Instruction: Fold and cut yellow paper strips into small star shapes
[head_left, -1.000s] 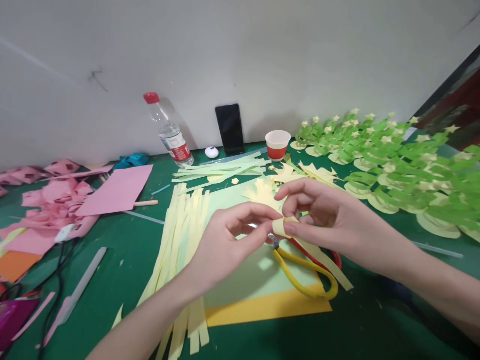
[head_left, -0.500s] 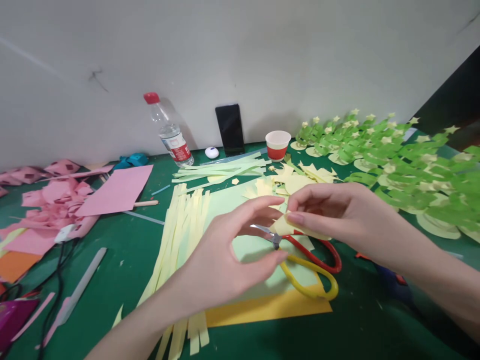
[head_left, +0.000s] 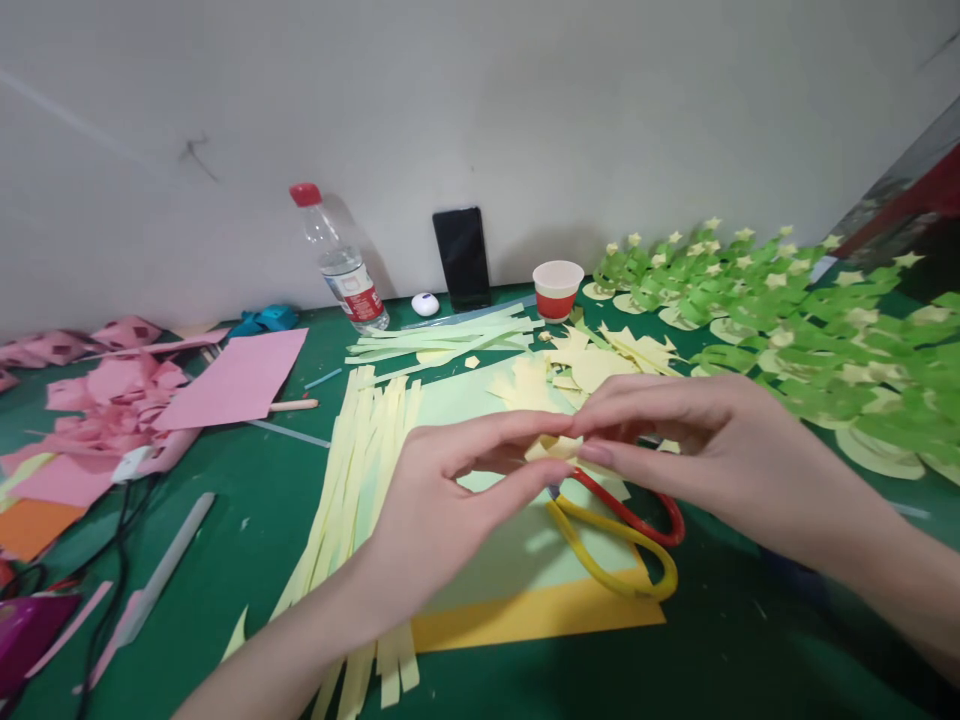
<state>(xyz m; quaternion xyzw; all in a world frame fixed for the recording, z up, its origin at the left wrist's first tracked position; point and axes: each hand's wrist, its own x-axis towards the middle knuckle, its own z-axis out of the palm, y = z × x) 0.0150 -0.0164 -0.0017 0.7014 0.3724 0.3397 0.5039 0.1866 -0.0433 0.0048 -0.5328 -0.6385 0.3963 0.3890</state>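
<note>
Yellow paper piece (head_left: 553, 449) pinched by left hand (head_left: 454, 500), right hand (head_left: 694, 435) (scissors (head_left: 610, 519) beneath).

A pale grey wall (head_left: 390, 110) stands along the back edge of the green table (head_left: 247, 540). Something red (head_left: 926, 195) and blurry shows past the back right corner.

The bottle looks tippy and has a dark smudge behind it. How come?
Head view: the bottle leans, perhaps from a wide lens bending the picture; head view, too: the smudge looks like its soft shadow on the pale wall, and the cup casts one there as well.
</note>
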